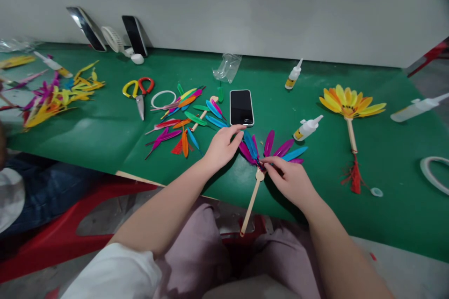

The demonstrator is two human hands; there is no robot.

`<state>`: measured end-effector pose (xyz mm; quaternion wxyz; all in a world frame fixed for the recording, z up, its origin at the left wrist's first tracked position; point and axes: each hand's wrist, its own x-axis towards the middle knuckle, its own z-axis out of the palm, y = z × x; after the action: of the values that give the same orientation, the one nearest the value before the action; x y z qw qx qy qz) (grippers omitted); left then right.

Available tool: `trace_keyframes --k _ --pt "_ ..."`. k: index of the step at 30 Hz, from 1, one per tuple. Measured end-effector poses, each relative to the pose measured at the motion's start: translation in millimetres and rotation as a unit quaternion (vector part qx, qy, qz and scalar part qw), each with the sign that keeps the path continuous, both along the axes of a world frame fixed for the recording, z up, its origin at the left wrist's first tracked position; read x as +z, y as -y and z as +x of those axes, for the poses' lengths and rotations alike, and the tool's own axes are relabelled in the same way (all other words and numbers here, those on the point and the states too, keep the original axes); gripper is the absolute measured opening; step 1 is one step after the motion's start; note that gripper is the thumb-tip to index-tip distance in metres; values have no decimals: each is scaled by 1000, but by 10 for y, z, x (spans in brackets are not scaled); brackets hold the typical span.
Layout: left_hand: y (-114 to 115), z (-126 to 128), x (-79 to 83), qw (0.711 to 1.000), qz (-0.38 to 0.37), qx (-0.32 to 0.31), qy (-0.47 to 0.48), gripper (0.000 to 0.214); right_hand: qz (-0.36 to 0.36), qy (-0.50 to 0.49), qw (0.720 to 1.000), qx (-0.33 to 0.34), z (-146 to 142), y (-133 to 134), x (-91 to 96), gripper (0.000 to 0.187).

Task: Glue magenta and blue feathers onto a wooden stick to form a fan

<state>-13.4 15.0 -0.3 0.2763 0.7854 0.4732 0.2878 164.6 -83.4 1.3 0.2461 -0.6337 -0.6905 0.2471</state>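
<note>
A feather fan with a pale wooden handle (250, 206) lies over the table's front edge, its purple feathers (269, 143) and blue feathers spread from the round head. My left hand (224, 144) is at the upper left of the fan, thumb and forefinger closed at the tip of a blue feather (250, 144). Close to the fan's head, my right hand (287, 178) pinches around the feather bases; its fingertips partly hide what they grip. Loose coloured feathers (198, 119) are scattered to the left. Just beyond my left fingertips lies a phone (241, 107).
Glue bottles (307, 128) stand at the right, near a finished-looking yellow feather fan (348, 103) with a red tassel. A tape roll (435, 175) is at the far right. Scissors (139, 96) lie left. Another person's leg (52, 191) shows beside a red chair (87, 210).
</note>
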Motion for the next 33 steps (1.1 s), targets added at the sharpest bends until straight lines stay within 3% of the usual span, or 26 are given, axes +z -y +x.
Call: trace_keyframes --k 12,33 --pt "12 14 -5 1000 0 -24 5 27 -16 26 998 48 5 -9 -43 29" --pt "-3 14 -19 999 -4 -33 3 28 -32 32 998 44 -7 -18 -28 29"
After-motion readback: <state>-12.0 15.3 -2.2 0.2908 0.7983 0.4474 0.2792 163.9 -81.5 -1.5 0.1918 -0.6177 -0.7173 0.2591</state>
